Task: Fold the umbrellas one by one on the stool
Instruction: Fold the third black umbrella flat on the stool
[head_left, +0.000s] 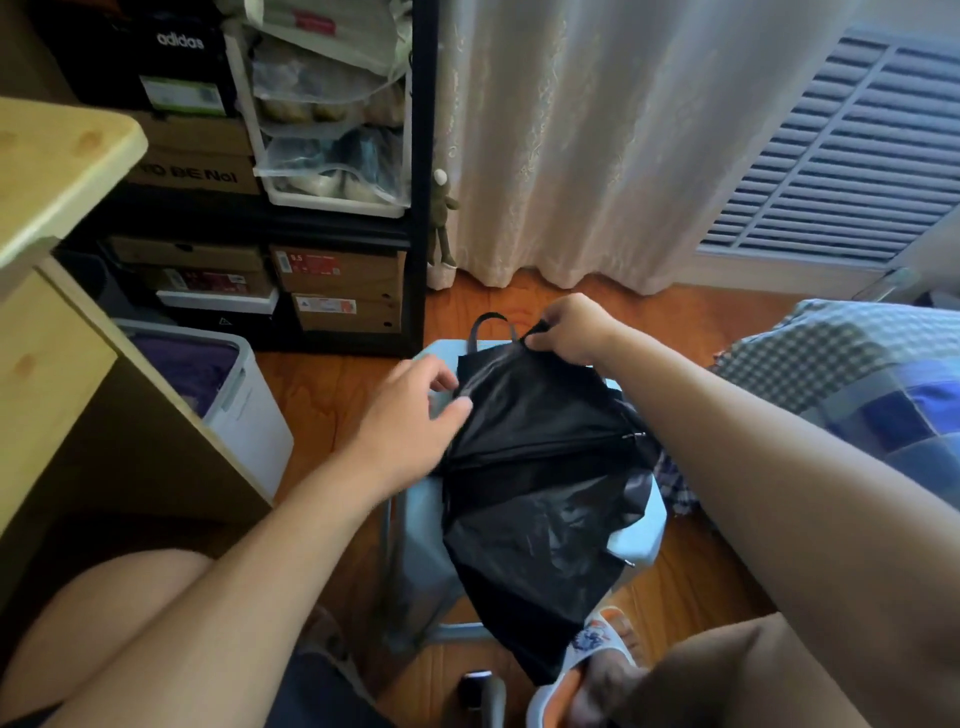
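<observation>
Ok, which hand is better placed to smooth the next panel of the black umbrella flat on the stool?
Probably the left hand: it sits relaxed at the black fabric umbrella's left edge, holding nothing. The right hand is pinching the fabric's top edge.

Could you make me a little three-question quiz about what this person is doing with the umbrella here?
1. True or false: the black umbrella lies on the light blue stool.
2. Which hand pinches the fabric at the umbrella's far edge? A) left hand B) right hand
3. Fill in: behind the stool hangs a pale ____.

Key:
1. True.
2. B: the right hand pinches it, while the left hand touches the fabric's left side with its fingers loosely bent.
3. Curtain.
</observation>
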